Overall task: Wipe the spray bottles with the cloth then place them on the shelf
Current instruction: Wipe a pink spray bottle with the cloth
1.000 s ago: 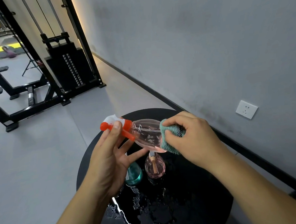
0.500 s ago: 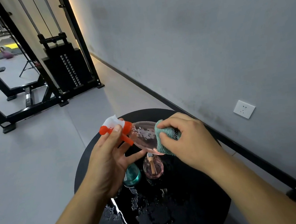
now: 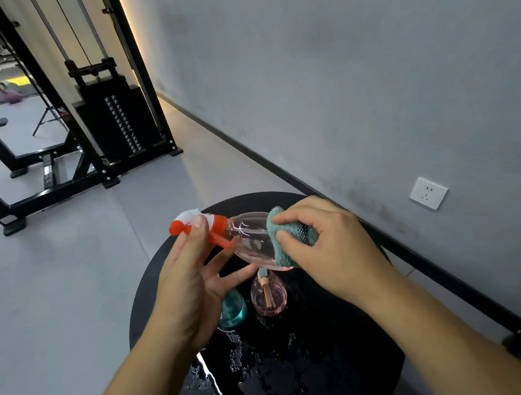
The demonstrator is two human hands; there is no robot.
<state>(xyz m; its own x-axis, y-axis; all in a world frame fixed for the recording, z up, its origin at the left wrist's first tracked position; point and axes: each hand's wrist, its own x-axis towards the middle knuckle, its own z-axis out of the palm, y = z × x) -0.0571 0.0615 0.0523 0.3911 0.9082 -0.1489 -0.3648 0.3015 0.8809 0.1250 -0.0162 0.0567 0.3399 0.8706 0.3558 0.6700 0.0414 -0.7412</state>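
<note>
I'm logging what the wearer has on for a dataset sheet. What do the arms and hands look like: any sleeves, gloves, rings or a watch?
Both forearms are bare as far as the frame shows; no sleeves in view. The left hand and right hand wear no gloves, and no rings or watch show. The fingernails are short and unpainted.

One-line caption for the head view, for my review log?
Left hand holds pink spray bottle sideways while right hand wipes it with teal cloth.

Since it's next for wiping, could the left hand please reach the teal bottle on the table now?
Probably not yet: the left hand holds the pink spray bottle, though the teal bottle sits just beneath.
</note>
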